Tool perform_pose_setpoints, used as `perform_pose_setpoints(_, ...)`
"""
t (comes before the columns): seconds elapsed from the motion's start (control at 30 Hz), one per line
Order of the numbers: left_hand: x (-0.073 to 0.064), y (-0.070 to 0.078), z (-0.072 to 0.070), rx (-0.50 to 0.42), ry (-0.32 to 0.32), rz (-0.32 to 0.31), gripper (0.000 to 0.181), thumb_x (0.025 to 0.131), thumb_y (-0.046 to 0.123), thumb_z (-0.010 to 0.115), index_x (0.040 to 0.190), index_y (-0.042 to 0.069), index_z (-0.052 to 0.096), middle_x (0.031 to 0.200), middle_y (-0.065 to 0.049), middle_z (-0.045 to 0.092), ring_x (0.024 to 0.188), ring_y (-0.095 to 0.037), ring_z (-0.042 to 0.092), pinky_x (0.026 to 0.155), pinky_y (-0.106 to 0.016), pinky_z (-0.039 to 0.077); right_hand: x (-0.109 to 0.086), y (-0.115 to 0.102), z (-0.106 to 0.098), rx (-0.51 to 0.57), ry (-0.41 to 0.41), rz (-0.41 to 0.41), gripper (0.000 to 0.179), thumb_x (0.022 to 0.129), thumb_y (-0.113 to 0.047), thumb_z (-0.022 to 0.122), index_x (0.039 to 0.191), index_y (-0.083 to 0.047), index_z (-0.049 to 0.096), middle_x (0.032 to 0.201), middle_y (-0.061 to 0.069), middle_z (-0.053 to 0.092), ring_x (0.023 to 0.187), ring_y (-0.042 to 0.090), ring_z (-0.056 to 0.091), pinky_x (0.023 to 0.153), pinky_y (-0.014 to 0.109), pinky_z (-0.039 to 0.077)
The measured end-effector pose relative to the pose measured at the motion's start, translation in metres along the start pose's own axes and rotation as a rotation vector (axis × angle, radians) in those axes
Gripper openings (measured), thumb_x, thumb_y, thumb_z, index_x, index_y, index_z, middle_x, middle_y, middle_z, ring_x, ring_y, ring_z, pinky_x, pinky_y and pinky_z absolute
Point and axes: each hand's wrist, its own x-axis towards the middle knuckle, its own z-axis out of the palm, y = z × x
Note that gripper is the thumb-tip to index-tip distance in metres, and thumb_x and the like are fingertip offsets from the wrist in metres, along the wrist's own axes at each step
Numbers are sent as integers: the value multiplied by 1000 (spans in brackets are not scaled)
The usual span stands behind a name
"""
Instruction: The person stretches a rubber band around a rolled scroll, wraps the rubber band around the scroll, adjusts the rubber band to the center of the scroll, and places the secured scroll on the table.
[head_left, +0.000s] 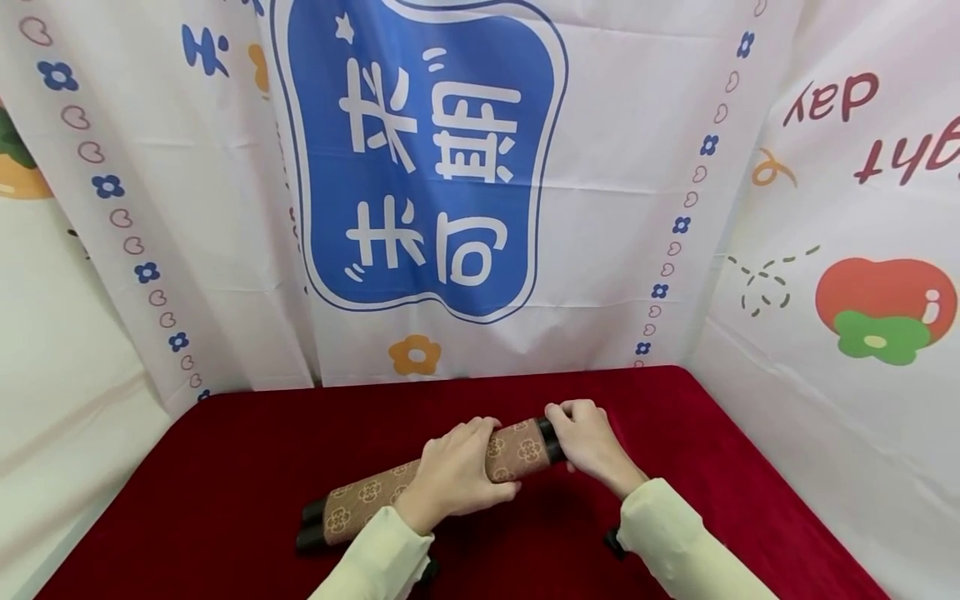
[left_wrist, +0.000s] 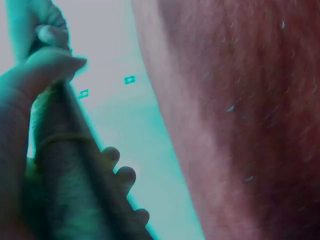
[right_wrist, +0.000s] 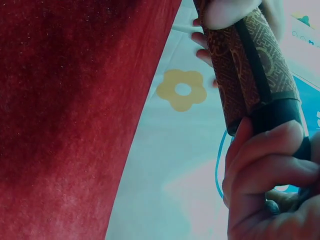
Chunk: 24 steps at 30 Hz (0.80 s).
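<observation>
A long brown case of two joined tubes [head_left: 369, 492], with a pale flower pattern and black ends, is held at a slant over the red cloth. My left hand [head_left: 455, 468] grips it around the middle, thumb on the near side and fingers over the far side. At its right end, my right hand [head_left: 587, 439] pinches one of the black caps [right_wrist: 272, 114] between thumb and curled fingers. The right wrist view shows a dark strip running along the groove between the tubes. In the left wrist view, the case [left_wrist: 70, 165] is dim and blurred.
A red velvet cloth [head_left: 225, 467] covers the table, whose back corners are rounded. White printed curtains [head_left: 600, 208] hang close behind and at both sides. Small dark devices [head_left: 615, 543] sit under both wrists.
</observation>
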Motion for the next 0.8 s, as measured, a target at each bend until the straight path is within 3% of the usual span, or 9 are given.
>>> perform_pose_setpoints(0.1,-2,-3,5,11,-11,-1,60,71,52,86,116,18,64,92,7,66,75,-10,60,55,-32,46,-1,0,-2,4,-6,4,38,107,-31,51,83,-8,71,59,8,58,37,18,54,43,29,46)
perform_pose_setpoints(0.3,-17,-28,2,-24,-99,-62,49,70,44,89,104,20,63,87,9,64,73,-11,61,57,-37,48,-1,6,-11,-8,3,12,38,107,-29,50,84,-7,72,59,8,58,38,18,55,44,29,44)
perform_pose_setpoints(0.43,-23,-34,-1,-11,-114,-68,58,69,45,90,112,16,64,95,5,67,80,-15,64,61,-41,52,-1,9,-12,-15,11,10,37,107,-27,50,85,-7,72,56,7,57,37,17,54,44,29,45)
perform_pose_setpoints(0.57,-20,-29,2,1,-59,3,76,71,55,87,130,14,63,111,2,70,93,-15,67,67,-41,56,0,9,-10,-6,12,-4,37,106,-28,51,85,-7,72,55,7,56,37,17,54,45,30,46)
perform_pose_setpoints(0.67,-19,-29,4,-12,-44,20,69,72,55,86,126,18,64,107,5,70,88,-11,65,64,-37,54,0,10,-9,-1,3,5,38,106,-29,50,84,-7,72,56,7,57,37,18,55,45,30,46)
perform_pose_setpoints(0.8,-26,-44,1,-46,-95,-28,55,70,48,88,114,21,65,97,9,68,80,-7,61,62,-35,51,1,14,-10,-10,1,26,38,106,-29,50,85,-8,73,56,7,57,38,19,56,46,29,45)
